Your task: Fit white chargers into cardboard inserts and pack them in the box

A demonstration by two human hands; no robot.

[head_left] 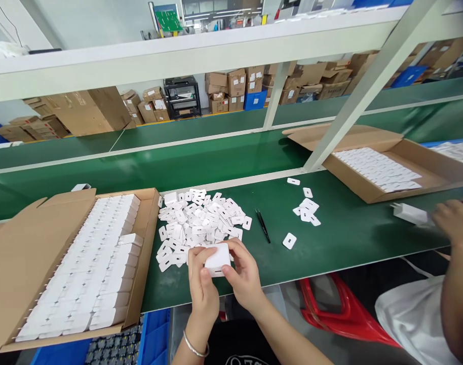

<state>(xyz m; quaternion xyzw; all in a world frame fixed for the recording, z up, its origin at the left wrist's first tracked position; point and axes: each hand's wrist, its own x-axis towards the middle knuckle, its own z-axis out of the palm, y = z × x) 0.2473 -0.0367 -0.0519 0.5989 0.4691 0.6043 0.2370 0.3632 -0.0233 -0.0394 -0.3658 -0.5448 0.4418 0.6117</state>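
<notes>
Between both hands I hold a white charger housing (217, 257), a small block with a slot in its near face. My left hand (202, 281) grips its left side, and my right hand (244, 274) closes on its right side. Just behind them spreads a heap of flat white plates (201, 220), each with a slot. To the right of the heap lies a pair of black tweezers (262, 226). An open carton (151, 218) at the left holds rows of white charger blocks (83, 268).
A co-worker's hand (457, 220) is at the right, beside a white charger (410, 214). Several loose plates (306, 209) lie on the green bench (269, 263). Another carton (356, 185) stands behind a slanted post (353, 111). A red chair (341, 309) is below the bench edge.
</notes>
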